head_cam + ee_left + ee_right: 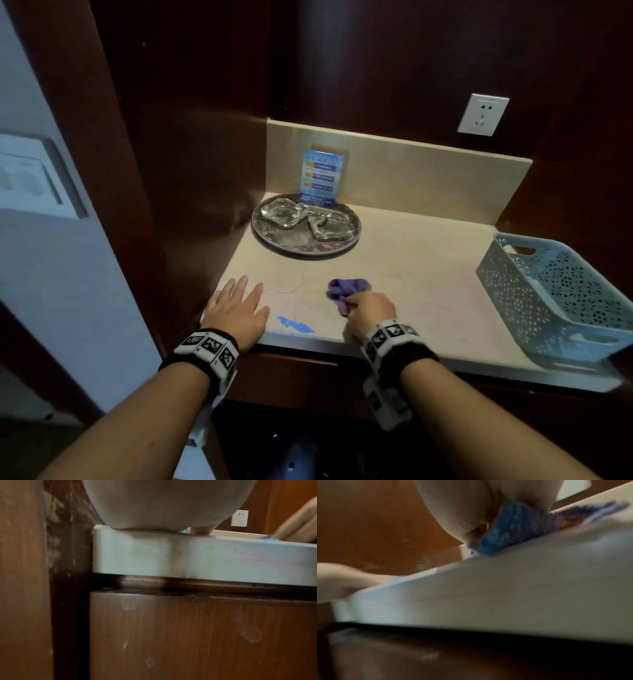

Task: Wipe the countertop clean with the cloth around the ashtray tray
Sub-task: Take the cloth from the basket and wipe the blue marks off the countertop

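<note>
A crumpled purple cloth (346,289) lies on the beige countertop (411,274) near its front edge. My right hand (368,313) grips the cloth's near end with curled fingers; the right wrist view shows the cloth (508,528) blue and bunched under the palm. My left hand (236,308) rests flat on the counter's front left corner, fingers straight and spread. A round metal tray (305,245) with two glass ashtrays (282,212) sits at the back left. A blue smear (294,324) marks the counter between my hands.
A pale blue perforated plastic basket (561,294) stands at the counter's right end. A blue printed card (320,178) leans on the backsplash behind the tray. Dark wood walls close in the left and back. A white socket (482,114) is on the back wall.
</note>
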Demonstrator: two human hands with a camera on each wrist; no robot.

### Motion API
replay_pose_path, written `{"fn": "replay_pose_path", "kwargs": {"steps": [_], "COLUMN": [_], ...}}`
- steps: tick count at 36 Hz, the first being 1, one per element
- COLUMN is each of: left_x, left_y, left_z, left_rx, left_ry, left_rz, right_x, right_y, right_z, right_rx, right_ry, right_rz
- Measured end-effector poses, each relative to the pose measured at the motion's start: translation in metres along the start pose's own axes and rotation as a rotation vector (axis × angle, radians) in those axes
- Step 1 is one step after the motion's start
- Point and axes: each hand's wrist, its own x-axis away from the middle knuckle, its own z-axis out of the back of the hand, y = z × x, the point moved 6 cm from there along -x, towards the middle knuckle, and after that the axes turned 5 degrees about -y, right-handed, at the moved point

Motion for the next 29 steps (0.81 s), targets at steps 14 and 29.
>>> {"fn": "replay_pose_path", "kwargs": {"steps": [14, 29], "left_x": [0.000, 0.001], "left_y": [0.002, 0.003], "left_z": [0.002, 0.006], "left_rx": [0.008, 0.034], "left_ry": [-0.034, -0.050], "left_rz": [0.008, -0.007], "right_x": [0.014, 0.005], "right_y": [-0.005, 0.077], "right_z": [0.037, 0.035], "right_rx": [-0.166, 0.034], "right_ry": [0.160, 0.243], "right_rz": [0.143, -0.187]}}
